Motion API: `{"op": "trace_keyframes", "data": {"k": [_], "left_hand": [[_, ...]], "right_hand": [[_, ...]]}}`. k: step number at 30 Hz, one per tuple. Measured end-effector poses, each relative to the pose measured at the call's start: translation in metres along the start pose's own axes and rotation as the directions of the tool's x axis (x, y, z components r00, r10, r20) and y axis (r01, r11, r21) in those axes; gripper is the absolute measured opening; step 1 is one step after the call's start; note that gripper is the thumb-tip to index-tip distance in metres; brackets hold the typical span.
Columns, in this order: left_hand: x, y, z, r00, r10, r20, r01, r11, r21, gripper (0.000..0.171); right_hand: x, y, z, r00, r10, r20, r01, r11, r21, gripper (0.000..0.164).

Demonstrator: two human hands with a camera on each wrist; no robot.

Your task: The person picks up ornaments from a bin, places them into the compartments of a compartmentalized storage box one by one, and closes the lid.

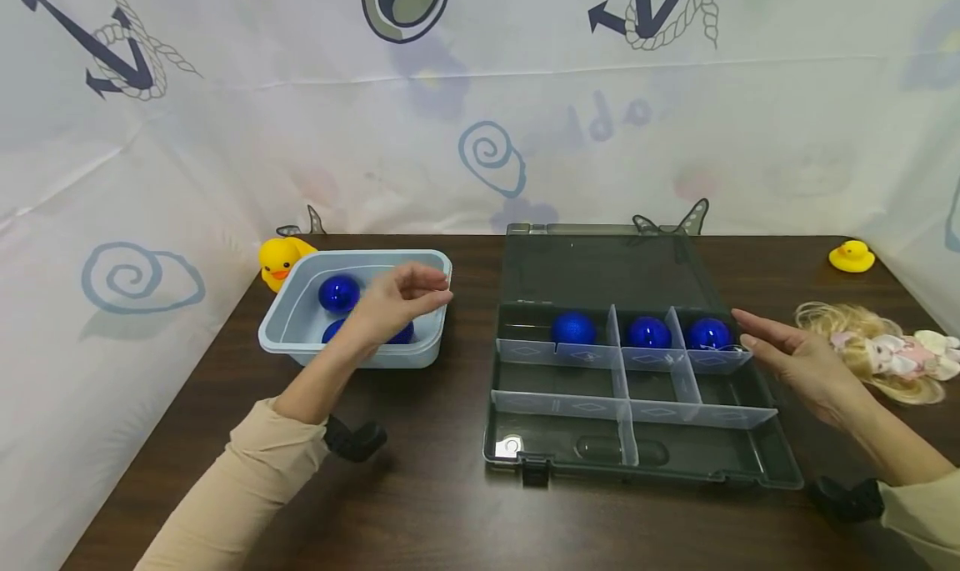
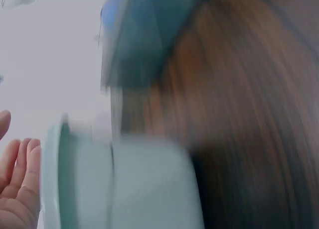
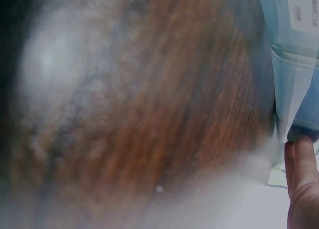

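My left hand (image 1: pixel 401 298) is over a light blue plastic basin (image 1: pixel 300 343), fingers loosely extended and holding nothing. Inside the basin lies a shiny blue ball (image 1: pixel 339 293); more blue shows under the hand and wrist, partly hidden. A dark translucent divider box (image 1: pixel 555 381) lies with its lid (image 1: pixel 600 267) folded back. Its back row holds a textured blue ball (image 1: pixel 573 328), a shiny blue ball in the middle (image 1: pixel 649 333) and another on the right (image 1: pixel 709 334). At the box's right edge is my right hand (image 1: pixel 813 367), its straight fingertips against the side wall.
A yellow rubber duck (image 1: pixel 277 261) stands behind the basin's left corner. A smaller duck (image 1: pixel 852 257) sits at the table's far right. Right of the box lies a blond doll (image 1: pixel 892 356). Printed cloth (image 1: pixel 300 137) hangs behind the dark wooden table (image 1: pixel 427 471).
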State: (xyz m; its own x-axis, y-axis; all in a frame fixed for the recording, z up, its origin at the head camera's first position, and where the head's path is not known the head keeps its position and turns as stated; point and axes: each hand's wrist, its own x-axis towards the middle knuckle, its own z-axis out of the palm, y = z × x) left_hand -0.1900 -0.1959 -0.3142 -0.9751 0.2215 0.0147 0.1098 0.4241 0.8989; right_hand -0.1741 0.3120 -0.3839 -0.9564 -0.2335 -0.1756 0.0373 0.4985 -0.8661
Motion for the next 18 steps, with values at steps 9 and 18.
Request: {"op": "trace_keyframes", "data": {"k": [9, 18], "left_hand": [[-0.012, -0.035, -0.063, 0.989, -0.142, 0.040, 0.136, 0.984, 0.114, 0.047], [-0.008, -0.045, -0.069, 0.973, -0.179, 0.147, 0.158, 0.977, 0.144, 0.053]], "right_hand": [[0.001, -0.004, -0.001, 1.000, 0.030, 0.005, -0.030, 0.999, -0.012, 0.056], [0.000, -0.004, 0.000, 0.999, 0.044, 0.012, -0.044, 0.999, -0.027, 0.056]]}}
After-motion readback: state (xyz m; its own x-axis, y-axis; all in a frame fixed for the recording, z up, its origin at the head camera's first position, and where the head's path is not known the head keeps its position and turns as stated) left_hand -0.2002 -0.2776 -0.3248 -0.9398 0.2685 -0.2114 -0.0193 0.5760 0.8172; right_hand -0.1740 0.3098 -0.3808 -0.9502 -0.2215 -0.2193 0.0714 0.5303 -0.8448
